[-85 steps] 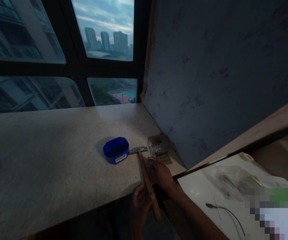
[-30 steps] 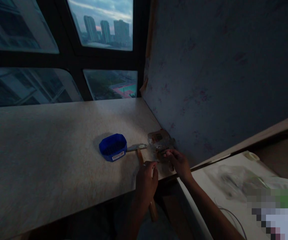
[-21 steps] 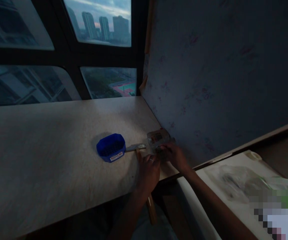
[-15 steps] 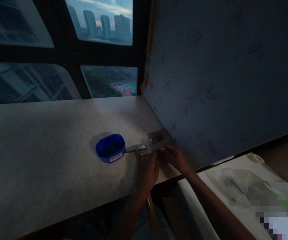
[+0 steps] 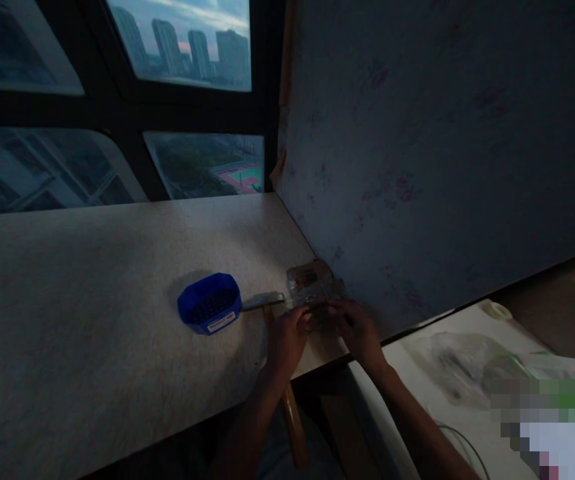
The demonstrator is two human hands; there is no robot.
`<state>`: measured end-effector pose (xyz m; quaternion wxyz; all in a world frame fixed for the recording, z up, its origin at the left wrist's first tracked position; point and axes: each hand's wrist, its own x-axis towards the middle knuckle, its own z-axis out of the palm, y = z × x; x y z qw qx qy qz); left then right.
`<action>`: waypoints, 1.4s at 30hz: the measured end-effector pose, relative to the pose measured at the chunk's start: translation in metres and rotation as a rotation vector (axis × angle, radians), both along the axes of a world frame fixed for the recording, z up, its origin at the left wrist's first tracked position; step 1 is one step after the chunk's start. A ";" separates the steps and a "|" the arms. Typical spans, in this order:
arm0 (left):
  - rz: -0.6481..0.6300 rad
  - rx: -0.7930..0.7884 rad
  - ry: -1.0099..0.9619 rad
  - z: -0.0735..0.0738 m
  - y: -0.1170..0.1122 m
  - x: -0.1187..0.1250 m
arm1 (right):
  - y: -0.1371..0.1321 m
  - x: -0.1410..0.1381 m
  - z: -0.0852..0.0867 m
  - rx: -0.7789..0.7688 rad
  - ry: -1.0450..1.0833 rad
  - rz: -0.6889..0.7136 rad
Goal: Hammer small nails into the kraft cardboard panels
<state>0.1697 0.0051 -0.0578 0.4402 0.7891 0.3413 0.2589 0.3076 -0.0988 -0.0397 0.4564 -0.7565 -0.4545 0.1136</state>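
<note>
My left hand (image 5: 286, 341) and my right hand (image 5: 362, 333) are close together over the counter's right end. The fingers of both are pinched around a small dark item (image 5: 321, 311) between them; it is too dim to name. Just beyond the fingertips lies a clear plastic package (image 5: 311, 280) with small things inside, near the wall. A hammer lies under my left forearm: its metal head (image 5: 263, 301) rests on the counter and its wooden handle (image 5: 294, 427) sticks out past the front edge. Left of the hammer head stands a blue plastic tub (image 5: 210, 303) with a white label and a dark inside.
The pale counter (image 5: 92, 333) runs left beneath dark-framed windows (image 5: 197, 160). A flowered wall (image 5: 417, 167) bounds it on the right. Lower right, a white surface (image 5: 417, 387) bears a crumpled clear plastic bag (image 5: 452, 367) and a thin cord (image 5: 467, 443).
My hands have moved slightly apart, with the dark item now stretching between them. The whole view has shifted a little, so things on the counter appear farther left.
</note>
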 end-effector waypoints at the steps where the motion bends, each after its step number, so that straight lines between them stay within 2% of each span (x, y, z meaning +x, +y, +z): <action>1: 0.002 0.030 0.012 -0.001 0.001 0.001 | -0.002 0.002 -0.002 -0.007 -0.022 -0.035; 7: -0.003 0.183 0.105 0.005 0.005 0.007 | -0.003 0.007 -0.017 -0.164 -0.071 -0.145; 11: -0.049 0.154 0.125 0.008 0.005 0.014 | 0.001 0.008 -0.024 -0.276 -0.004 -0.155; 15: -0.033 0.072 0.159 0.006 0.004 0.018 | 0.007 0.014 -0.025 -0.316 0.108 -0.140; 19: 0.001 0.031 0.124 0.004 0.003 0.015 | 0.008 0.018 -0.022 -0.294 0.221 -0.159; 23: 0.025 0.041 0.037 0.005 -0.003 0.006 | -0.003 0.009 -0.017 -0.250 0.316 -0.166; 26: 0.041 0.090 -0.050 0.014 -0.013 -0.006 | -0.017 -0.005 -0.005 -0.146 0.477 -0.234; 28: 0.055 0.154 -0.122 0.024 -0.020 -0.019 | -0.026 -0.015 0.008 -0.155 0.480 -0.266; 32: 0.133 0.297 -0.260 0.050 -0.030 -0.068 | -0.028 -0.046 0.039 -0.238 0.421 -0.130; 35: 0.271 0.336 -0.233 0.060 -0.033 -0.129 | -0.010 -0.089 0.050 -0.238 0.482 0.120; 38: 0.472 0.316 -0.114 0.057 -0.035 -0.204 | 0.022 -0.150 0.046 -0.308 0.672 0.425; 42: 0.752 0.281 0.049 0.042 -0.036 -0.309 | 0.070 -0.253 0.028 -0.338 0.794 0.706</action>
